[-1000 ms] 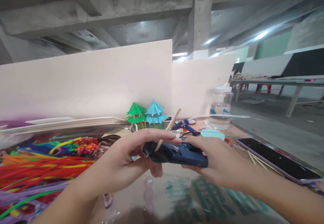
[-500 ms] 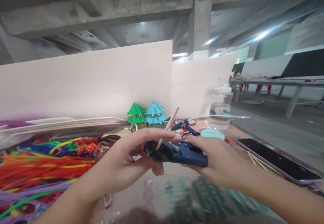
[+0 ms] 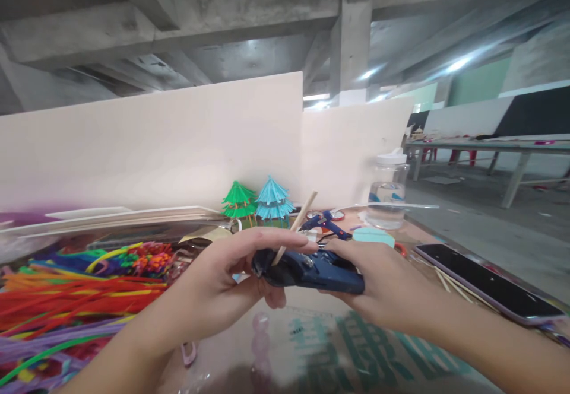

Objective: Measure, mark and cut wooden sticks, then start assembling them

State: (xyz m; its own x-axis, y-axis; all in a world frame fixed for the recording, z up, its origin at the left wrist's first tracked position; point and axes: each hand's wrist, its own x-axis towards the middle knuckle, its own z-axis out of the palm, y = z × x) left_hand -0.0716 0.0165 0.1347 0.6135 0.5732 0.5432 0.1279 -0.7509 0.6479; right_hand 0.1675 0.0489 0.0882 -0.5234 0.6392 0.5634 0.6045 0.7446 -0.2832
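Observation:
My right hand (image 3: 378, 281) is wrapped round the handles of a dark blue hand cutter (image 3: 318, 272), held level above the table. A thin wooden stick (image 3: 303, 213) rises at a slant from the head of the cutter, its upper end pointing up and right. My left hand (image 3: 227, 269) curls round the cutter's head, with the forefinger stretched behind the stick and fingertips showing below. The left fingers close about the stick's lower part, and its lower end against the cutter is partly hidden.
Coloured pipe cleaners (image 3: 89, 293) fill the left. A green paper tree (image 3: 239, 199) and a blue paper tree (image 3: 273, 198) stand by the white board (image 3: 155, 145). Beyond my hands lies a blue glue gun (image 3: 325, 222). On the right are a water bottle (image 3: 388, 192) and a phone (image 3: 490, 281).
The wooden stick's top has tipped very slightly right and down. Both hands and the cutter are nearly where they were.

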